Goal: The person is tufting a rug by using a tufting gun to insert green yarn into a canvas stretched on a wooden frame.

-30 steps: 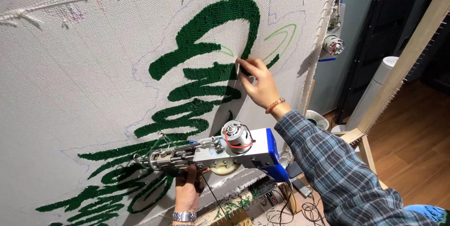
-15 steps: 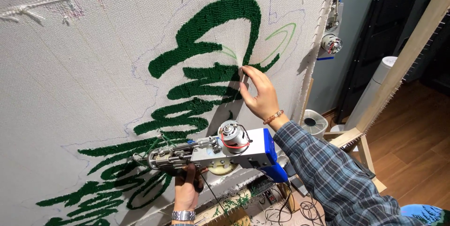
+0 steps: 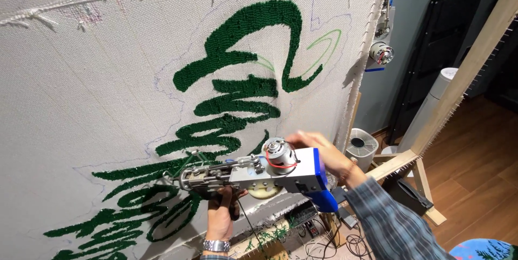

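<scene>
Our right hand [image 3: 324, 155] has come down off the green tufted cloth [image 3: 237, 93] to the rear of the tufting gun [image 3: 259, 173], fingers curling onto its body, while our left hand [image 3: 218, 214] grips its lower handle against the cloth

My left hand [image 3: 220, 218] is bare, and just below it on the wrist I wear a silver metal wristwatch [image 3: 216, 246] with a link band. My right hand [image 3: 322, 153] is bare too, with a thin bracelet [image 3: 349, 170] at its wrist. Beyond the bracelet runs a long plaid sleeve [image 3: 393, 223], blue-grey with fine pale lines.
</scene>
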